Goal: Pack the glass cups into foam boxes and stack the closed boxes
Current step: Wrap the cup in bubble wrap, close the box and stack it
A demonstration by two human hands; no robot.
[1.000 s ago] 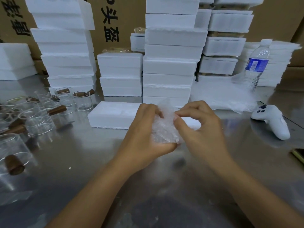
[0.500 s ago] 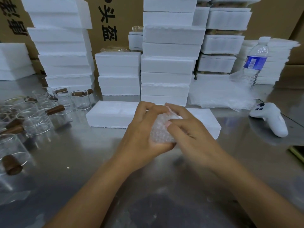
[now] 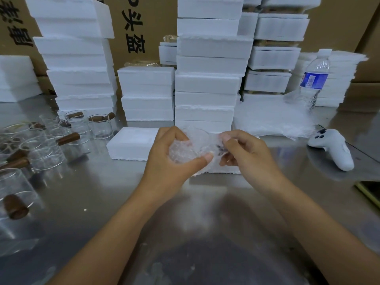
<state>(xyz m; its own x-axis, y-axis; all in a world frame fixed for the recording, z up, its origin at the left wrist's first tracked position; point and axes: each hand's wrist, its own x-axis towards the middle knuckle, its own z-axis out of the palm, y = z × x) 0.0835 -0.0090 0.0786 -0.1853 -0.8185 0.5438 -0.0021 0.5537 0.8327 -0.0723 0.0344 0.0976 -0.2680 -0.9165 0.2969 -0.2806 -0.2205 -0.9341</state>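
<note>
A glass cup wrapped in bubble wrap [image 3: 186, 150] is held above the steel table [image 3: 102, 192]. My left hand [image 3: 166, 161] grips it from the left, thumb under its near side. At the bundle's right side my right hand [image 3: 244, 155] pinches the loose end of the wrap. Just behind my hands lies a low white foam box [image 3: 131, 144]; my hands hide its right part. Several bare glass cups with brown wooden handles [image 3: 47, 149] stand at the left of the table.
Tall stacks of closed white foam boxes [image 3: 207, 83] line the back, with cardboard cartons behind. A sheet pile of bubble wrap [image 3: 273, 118], a water bottle [image 3: 313, 79] and a white controller [image 3: 333, 148] sit at the right. A phone edge [image 3: 370, 192] shows far right.
My right hand has moved off the top of the bundle to its right side, drawing the wrap's loose end out. My left hand has kept its grip.
</note>
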